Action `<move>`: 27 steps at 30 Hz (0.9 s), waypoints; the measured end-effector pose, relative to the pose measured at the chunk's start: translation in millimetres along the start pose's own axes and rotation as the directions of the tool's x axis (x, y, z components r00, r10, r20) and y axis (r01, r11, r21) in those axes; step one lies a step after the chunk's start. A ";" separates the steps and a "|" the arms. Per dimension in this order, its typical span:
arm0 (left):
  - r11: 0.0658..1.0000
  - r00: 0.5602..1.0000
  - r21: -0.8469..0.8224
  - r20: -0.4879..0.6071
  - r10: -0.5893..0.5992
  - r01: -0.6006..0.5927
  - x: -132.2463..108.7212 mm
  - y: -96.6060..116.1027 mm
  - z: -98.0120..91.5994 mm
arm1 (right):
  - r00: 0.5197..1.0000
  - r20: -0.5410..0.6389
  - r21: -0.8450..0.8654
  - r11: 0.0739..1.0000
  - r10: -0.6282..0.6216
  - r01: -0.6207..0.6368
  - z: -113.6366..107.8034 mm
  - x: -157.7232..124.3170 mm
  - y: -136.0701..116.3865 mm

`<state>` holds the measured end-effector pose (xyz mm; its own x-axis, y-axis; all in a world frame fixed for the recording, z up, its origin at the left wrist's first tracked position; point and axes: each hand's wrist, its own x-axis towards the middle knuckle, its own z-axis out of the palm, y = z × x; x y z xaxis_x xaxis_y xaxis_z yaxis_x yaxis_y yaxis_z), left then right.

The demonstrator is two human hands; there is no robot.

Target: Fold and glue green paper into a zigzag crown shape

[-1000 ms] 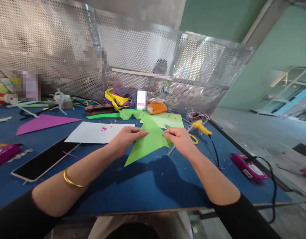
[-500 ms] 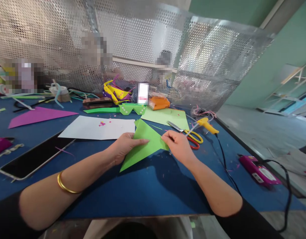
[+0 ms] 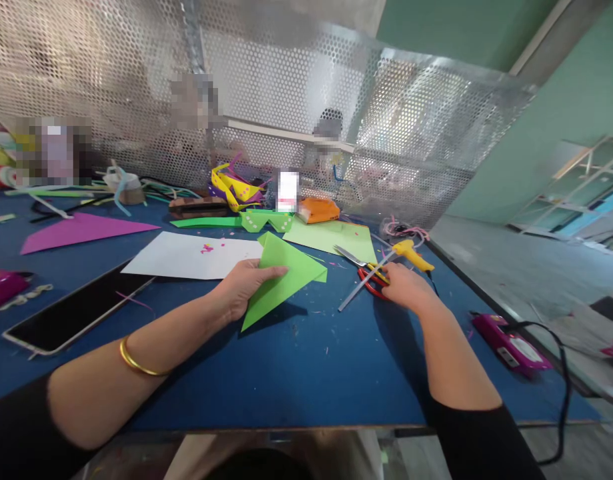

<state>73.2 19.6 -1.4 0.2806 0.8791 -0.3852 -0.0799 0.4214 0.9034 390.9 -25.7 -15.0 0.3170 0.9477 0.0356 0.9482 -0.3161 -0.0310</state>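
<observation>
My left hand (image 3: 249, 283) pinches a folded sheet of green paper (image 3: 284, 273) between thumb and fingers, holding it just above the blue table. The fold narrows to a small flap on the right and a point at the lower left. My right hand (image 3: 406, 285) is closed on the handles of the scissors (image 3: 354, 256), which have red and yellow grips and lie with their blades pointing to the upper left. Its fingertips are partly hidden. Beside it lies a yellow glue gun (image 3: 411, 253), with a clear glue stick (image 3: 359, 287) extending toward the lower left.
White paper (image 3: 186, 257) with pink scraps overlaps a black-screened phone (image 3: 71, 310). Purple paper (image 3: 86, 231) lies at the left. Green paper glasses (image 3: 266, 221) and a pale green sheet (image 3: 331, 239) lie farther back. A magenta box with a black cord (image 3: 511, 343) stands at the right.
My right hand has let go of the green paper and moved right to the scissors. My left hand still holds the paper, now slightly farther left.
</observation>
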 end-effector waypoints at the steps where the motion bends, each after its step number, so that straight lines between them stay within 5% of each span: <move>1: 1.000 1.000 -0.003 -0.002 0.002 -0.002 0.3 0.0 0.0 | 1.000 0.007 -0.022 1.000 0.005 -0.005 2.0 1.1 -1.1; 18: 0.998 1.000 -0.067 -0.020 0.018 -0.019 0.4 1.8 -0.3 | 0.997 0.076 -0.045 0.999 0.015 -0.011 -1.3 5.3 0.1; 27: 0.991 0.999 -0.124 -0.021 0.038 -0.041 3.5 1.4 -2.0 | 0.996 0.084 -0.136 0.990 -0.015 0.027 -16.8 -32.3 -13.2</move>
<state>72.1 23.7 -1.9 0.2573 0.8991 -0.3541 -0.2089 0.4096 0.8880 368.5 -52.9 1.0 0.2999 0.9528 -0.0478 0.9500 -0.2937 0.1063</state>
